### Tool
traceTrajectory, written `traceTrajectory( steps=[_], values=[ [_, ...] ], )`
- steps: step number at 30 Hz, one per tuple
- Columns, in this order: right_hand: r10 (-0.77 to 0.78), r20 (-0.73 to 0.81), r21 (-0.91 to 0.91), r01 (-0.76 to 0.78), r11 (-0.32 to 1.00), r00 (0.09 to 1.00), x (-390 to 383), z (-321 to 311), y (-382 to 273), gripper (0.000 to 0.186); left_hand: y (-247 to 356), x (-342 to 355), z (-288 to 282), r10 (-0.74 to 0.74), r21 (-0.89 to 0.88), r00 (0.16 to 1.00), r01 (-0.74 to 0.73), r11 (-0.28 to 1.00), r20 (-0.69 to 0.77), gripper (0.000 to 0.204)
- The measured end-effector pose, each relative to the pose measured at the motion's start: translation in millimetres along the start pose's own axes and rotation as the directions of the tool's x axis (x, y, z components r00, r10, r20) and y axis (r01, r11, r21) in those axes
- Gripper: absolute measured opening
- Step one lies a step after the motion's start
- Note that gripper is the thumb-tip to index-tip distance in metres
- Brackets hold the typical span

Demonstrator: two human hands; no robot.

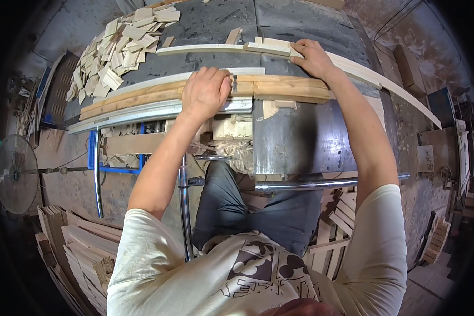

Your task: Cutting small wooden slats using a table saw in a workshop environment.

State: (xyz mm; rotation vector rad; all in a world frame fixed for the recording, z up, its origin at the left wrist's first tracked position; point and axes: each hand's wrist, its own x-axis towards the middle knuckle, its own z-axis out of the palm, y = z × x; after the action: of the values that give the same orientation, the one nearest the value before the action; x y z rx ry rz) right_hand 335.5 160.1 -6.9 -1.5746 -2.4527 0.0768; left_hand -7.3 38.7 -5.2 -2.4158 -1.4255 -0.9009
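My left hand [207, 90] is closed over the top of a long yellowish wooden beam [142, 98], its fingers curled round the far side. The beam lies across the metal table, next to a silver metal rail [134, 111]. Farther off to the right, my right hand [313, 58] is closed on the right end of a short pale wood strip [267, 48], thumb toward me. That strip rests against a longer pale strip [200, 48], which runs along the table. Part of the short strip is hidden under the fingers.
A heap of small wood offcuts [118, 50] covers the table's far left. Close to my legs stands a steel sliding plate [284, 139] with a round metal bar [326, 184] below it. Stacked boards [89, 247] sit on the floor at left. A clear round disc [17, 174] stands far left.
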Motion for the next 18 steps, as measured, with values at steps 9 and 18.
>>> traceTrajectory(
  steps=[9,18],
  values=[
    [-0.007,-0.032,0.021,0.008,1.0,0.999,-61,51,-15,0.056,27,-64,5,-0.021,-0.001,1.0,0.021,1.0,0.023,0.017],
    [-0.013,-0.072,0.09,0.02,0.996,0.997,-43,32,-16,0.055,2,14,8,-0.107,-0.247,0.981,0.145,0.958,0.162,0.027]
  ],
)
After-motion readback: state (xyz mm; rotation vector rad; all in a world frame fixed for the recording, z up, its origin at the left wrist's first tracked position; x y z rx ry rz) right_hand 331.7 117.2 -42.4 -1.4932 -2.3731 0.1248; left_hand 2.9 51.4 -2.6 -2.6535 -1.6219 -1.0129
